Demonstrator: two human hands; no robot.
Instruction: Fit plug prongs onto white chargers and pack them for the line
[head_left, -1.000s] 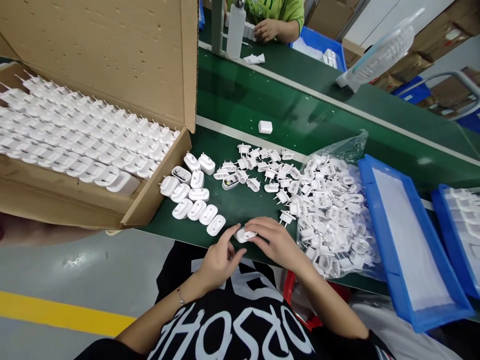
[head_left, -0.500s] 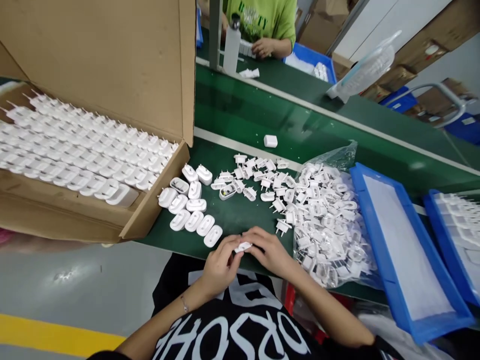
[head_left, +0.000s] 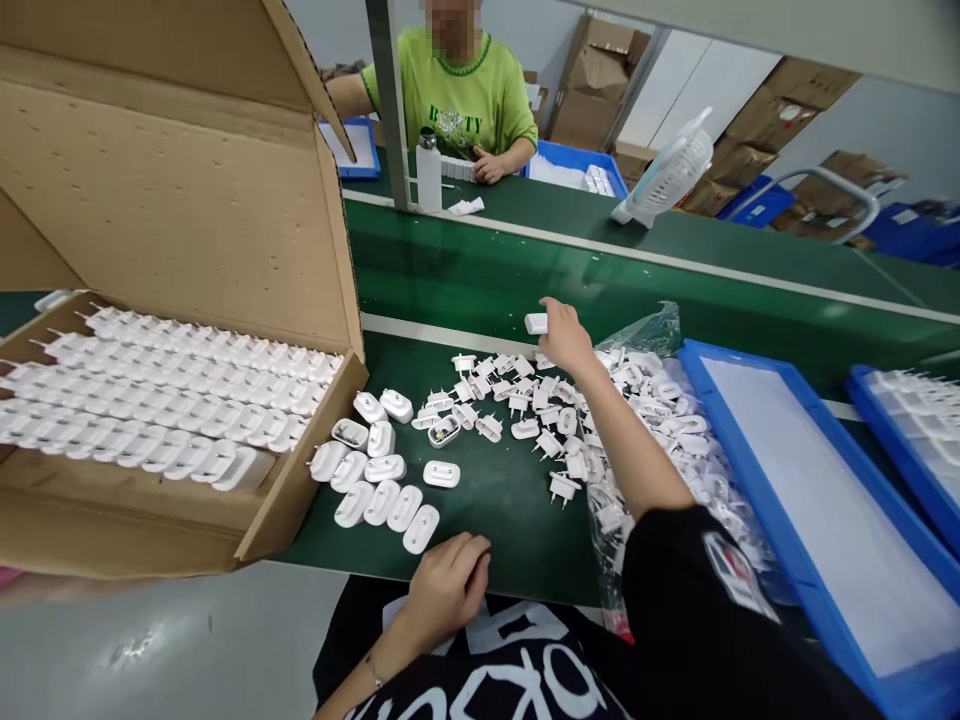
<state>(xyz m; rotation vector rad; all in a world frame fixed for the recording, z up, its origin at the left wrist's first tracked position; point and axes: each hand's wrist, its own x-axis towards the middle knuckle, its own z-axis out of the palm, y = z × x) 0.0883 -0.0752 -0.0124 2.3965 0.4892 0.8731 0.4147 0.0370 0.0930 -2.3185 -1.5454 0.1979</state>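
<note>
The right hand (head_left: 564, 335) is stretched out well beyond the cardboard box's (head_left: 127, 530) open corner, its fingertips pinched on the end of a small white block (head_left: 535, 323) that sits at the edge of the green conveyor belt (head_left: 480, 270), level with the box's raised flap. The left hand (head_left: 450, 585) rests on the near edge of the green table (head_left: 495, 500), just past the box's front corner, fingers curled loosely in with nothing visible inside them. Right beside the box's side wall lies a tidy cluster of white housings (head_left: 382, 500), one more lying a little apart from them. Farther from the box, under the outstretched forearm, small pronged plug pieces (head_left: 517, 400) are scattered loose, running into a clear bag (head_left: 675, 430) full of the same pieces. A blue tray (head_left: 757, 362) lies beyond the bag, on the side away from the box. Inside the box, rows of white chargers (head_left: 165, 400) stand packed. Across the belt from the box, a person in a green shirt (head_left: 457, 100) works beside a white bottle (head_left: 429, 175).
</note>
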